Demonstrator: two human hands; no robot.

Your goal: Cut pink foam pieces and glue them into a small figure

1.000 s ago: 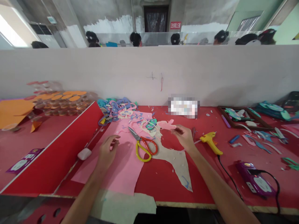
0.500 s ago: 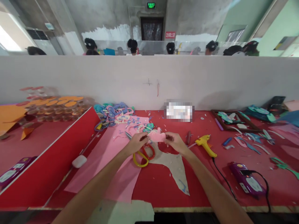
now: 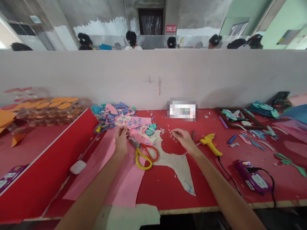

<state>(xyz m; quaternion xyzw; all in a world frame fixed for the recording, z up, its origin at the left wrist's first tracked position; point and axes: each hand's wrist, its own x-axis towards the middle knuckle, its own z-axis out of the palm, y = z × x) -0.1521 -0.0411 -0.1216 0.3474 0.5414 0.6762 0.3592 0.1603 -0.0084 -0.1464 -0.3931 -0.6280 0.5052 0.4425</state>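
Note:
My left hand (image 3: 122, 138) is above the pink foam sheet (image 3: 102, 166), just left of the scissor blades, with fingers loosely bent and nothing seen in them. My right hand (image 3: 182, 138) hovers over the red table, its fingers apart and holding nothing. Between my hands lie scissors (image 3: 144, 154) with one red and one yellow handle, their tips toward my left hand. A rounded pink foam piece (image 3: 111, 109) shows at the top of a heap of colored foam cutouts (image 3: 122, 115). Under the scissors spreads a stained pale scrap sheet (image 3: 176, 163).
A yellow glue gun (image 3: 209, 143) lies right of my right hand, its cord trailing to the front. A purple power box (image 3: 253, 177) stands front right. Brown frame (image 3: 240, 118) holds foam pieces. On the left, a red divider (image 3: 52, 169) separates stacked clear cups with orange tops (image 3: 52, 108).
My hands, which held the pink foam piece together, have moved apart. A pink piece now shows on the heap at upper left. The view has shifted slightly.

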